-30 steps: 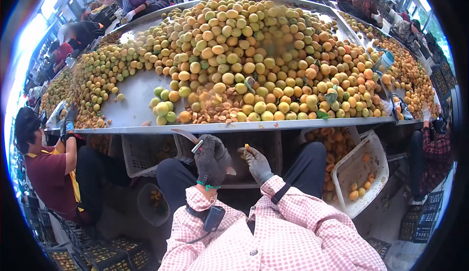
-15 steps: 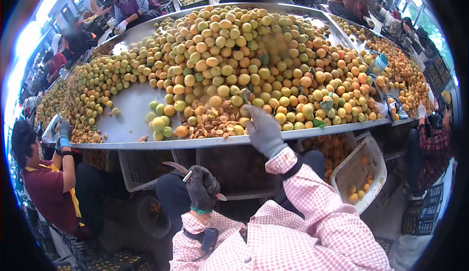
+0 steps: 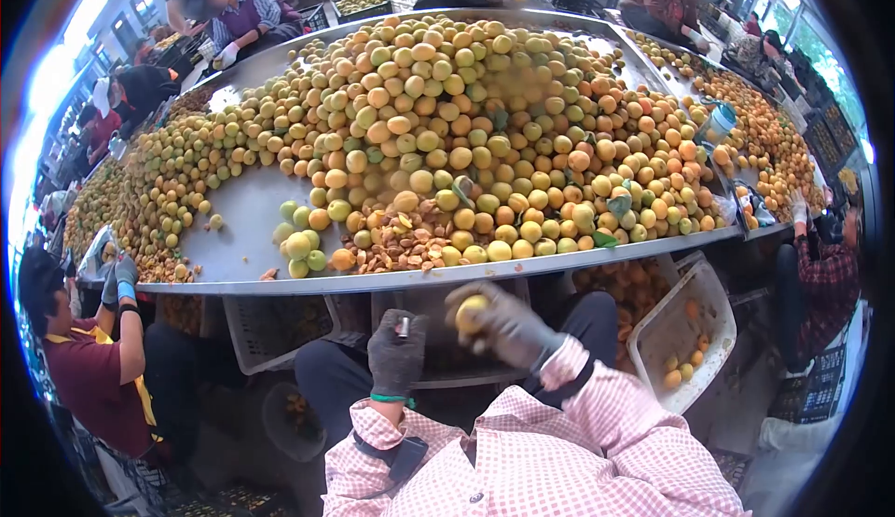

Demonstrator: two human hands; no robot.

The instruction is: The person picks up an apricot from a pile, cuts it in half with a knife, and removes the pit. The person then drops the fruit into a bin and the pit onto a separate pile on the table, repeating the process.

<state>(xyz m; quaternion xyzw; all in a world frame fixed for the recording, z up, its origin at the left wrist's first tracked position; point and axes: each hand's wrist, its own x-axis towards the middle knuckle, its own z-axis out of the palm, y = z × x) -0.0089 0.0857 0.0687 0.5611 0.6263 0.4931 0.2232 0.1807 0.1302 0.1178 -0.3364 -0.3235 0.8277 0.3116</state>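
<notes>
My left hand [image 3: 396, 354], in a dark grey glove, is closed around a knife [image 3: 403, 328]; only a small shiny part of it shows above the fist, and the blade is hard to see. To its right, my right hand [image 3: 508, 326] wears a grey glove and grips a yellow-green apricot [image 3: 473, 314] in its fingers, slightly blurred. Both hands are over my lap, just short of the table edge. Beyond them, a big heap of apricots [image 3: 438, 116] covers the metal table [image 3: 247, 223]. Split apricot pieces and pits [image 3: 401, 242] lie near the front edge.
Below the table are a grey crate [image 3: 280, 330], a white tub [image 3: 685, 330] holding a few apricots, and a bucket [image 3: 294, 419]. Co-workers sit at the left [image 3: 93, 358], right [image 3: 825, 265] and far side. A blue-lidded jar [image 3: 718, 124] stands among the fruit.
My right hand has drawn back from the heap toward my lap with an apricot in it. My left hand has turned and risen slightly, so the knife's curved blade no longer shows clearly.
</notes>
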